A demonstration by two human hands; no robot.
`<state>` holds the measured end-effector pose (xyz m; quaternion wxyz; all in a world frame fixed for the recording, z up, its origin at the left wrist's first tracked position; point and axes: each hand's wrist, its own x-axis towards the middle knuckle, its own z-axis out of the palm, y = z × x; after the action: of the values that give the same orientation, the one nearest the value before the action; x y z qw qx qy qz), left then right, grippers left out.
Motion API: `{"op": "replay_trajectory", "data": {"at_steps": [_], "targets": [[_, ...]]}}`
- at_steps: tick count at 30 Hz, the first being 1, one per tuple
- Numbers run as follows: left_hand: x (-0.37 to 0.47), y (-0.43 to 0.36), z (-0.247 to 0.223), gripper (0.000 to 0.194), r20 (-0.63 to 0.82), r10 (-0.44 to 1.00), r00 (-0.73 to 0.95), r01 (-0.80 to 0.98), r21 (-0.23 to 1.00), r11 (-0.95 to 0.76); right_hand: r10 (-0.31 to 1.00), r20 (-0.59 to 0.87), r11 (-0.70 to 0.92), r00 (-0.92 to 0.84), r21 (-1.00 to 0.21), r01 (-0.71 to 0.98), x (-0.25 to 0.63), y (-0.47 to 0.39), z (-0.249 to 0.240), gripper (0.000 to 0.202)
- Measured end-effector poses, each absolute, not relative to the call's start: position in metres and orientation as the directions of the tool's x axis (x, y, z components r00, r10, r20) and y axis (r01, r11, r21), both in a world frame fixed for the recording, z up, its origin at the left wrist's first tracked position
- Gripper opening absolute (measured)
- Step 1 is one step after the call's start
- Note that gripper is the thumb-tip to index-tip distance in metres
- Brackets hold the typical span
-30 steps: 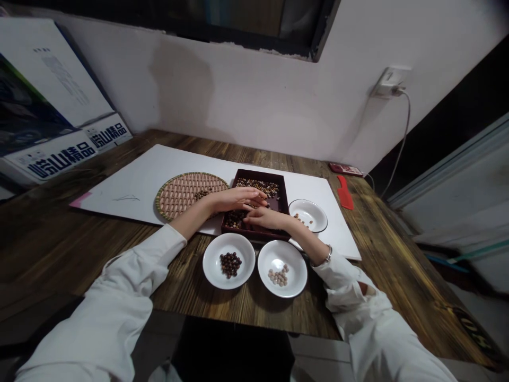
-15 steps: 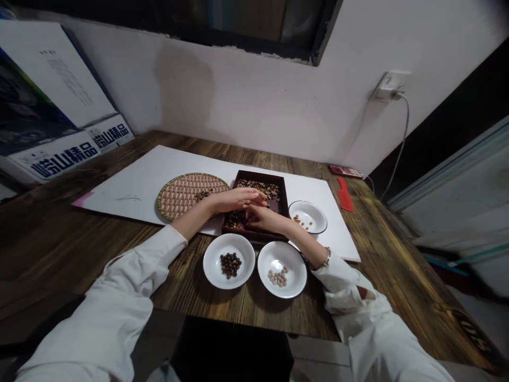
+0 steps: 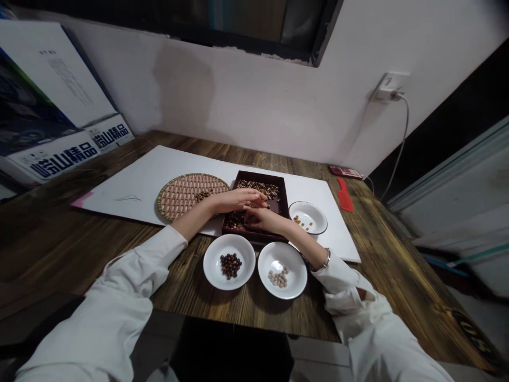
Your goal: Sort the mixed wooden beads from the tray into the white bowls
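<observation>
My left hand (image 3: 240, 200) reaches over a dark red tray (image 3: 283, 204) of mixed brown and tan beads (image 3: 258, 188), its fingers stretched out. Just below it, my right hand (image 3: 260, 218) is low in the tray among darker beads (image 3: 234, 221), fingers bent and drawn together. Whatever lies between those fingertips is too small to make out. Close in front of the tray stand a white bowl (image 3: 210, 268) of dark brown beads (image 3: 230, 265) and another white bowl (image 3: 299, 281) with pale beads (image 3: 278, 277).
A round woven tray (image 3: 178, 196) with some beads lies left of the box, on a white board (image 3: 143, 170). At right are a white bowl (image 3: 318, 215) with several yellowish pieces, a red comb-like tool (image 3: 344, 196) and a phone (image 3: 345, 171). Cartons (image 3: 67, 154) stand far left.
The fingers of my right hand have shifted slightly left among the beads. My left hand and the bowls look almost unchanged.
</observation>
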<state>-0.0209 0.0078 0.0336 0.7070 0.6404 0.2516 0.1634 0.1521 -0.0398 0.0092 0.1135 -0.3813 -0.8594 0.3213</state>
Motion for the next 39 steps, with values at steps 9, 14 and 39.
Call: {"op": "replay_trajectory", "data": {"at_steps": [9, 14, 39], "targets": [[-0.021, 0.007, 0.035, 0.038, -0.152, 0.558, 0.815, 0.112, 0.988, 0.106, 0.699, -0.026, 0.558, -0.715, -0.605, 0.568, 0.154, -0.04, 0.01, 0.008], [-0.021, 0.006, 0.037, 0.036, -0.151, 0.56, 0.814, 0.109, 0.988, 0.107, 0.71, -0.022, 0.569, -0.704, -0.571, 0.591, 0.153, -0.04, 0.008, 0.012], [-0.02, 0.005, 0.036, 0.042, -0.158, 0.588, 0.793, 0.119, 0.987, 0.104, 0.792, -0.014, 0.494, -0.61, -0.571, 0.655, 0.149, -0.042, 0.012, 0.015]]}}
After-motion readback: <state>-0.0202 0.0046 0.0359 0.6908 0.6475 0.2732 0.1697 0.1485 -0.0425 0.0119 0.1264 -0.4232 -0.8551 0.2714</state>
